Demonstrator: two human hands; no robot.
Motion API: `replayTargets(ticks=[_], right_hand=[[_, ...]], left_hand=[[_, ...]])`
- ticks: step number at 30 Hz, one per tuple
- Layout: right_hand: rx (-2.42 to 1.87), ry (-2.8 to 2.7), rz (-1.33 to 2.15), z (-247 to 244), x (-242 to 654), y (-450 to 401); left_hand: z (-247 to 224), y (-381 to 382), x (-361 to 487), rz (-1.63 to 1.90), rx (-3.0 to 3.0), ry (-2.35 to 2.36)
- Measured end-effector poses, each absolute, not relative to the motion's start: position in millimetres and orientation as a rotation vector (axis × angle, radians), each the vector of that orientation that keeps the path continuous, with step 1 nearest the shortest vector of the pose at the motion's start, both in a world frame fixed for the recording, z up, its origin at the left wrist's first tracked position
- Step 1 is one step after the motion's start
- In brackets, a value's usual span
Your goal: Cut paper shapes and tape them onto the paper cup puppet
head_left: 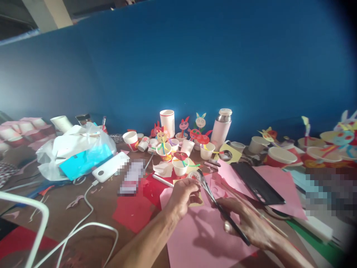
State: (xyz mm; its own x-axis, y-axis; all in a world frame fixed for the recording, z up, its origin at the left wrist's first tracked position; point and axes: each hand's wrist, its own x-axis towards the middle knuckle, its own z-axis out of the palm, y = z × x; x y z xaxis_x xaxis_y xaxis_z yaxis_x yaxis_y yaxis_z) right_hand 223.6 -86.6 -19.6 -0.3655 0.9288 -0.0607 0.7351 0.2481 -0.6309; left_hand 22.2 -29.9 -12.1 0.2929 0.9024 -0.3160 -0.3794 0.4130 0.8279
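Observation:
My left hand (184,195) is closed in a pinch beside a small whitish round piece (194,176); what its fingertips hold cannot be made out. A piece of yellow paper (198,202) shows just beside its fingers. My right hand (248,221) grips a slim black-handled tool (233,224), whose silvery front end points up and left toward the left fingertips. Under both hands lies a pink paper sheet (184,238). Just behind them stands a white paper cup (180,167) with a red paper figure (180,155) on it.
Decorated paper cups (207,152), a stack of cups (167,123) and a pink flask (221,130) line the back. To the right lies a black phone-shaped item (258,182). On the left are a plastic bag (46,160), a white power bank (111,166) and its cable (88,203).

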Motion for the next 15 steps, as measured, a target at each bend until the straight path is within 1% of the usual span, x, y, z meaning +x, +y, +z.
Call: replayTargets(ticks=[6, 15], right_hand=[[-1.551, -2.119, 0.865, -22.5, 224.7, -86.7], [-1.454, -2.021, 0.945, -21.4, 223.0, -84.3]], left_hand=[[-12.7, -30.6, 21.5, 0.935, 0.723, 0.888], [-14.8, -29.4, 18.8, 0.91, 0.731, 0.86]])
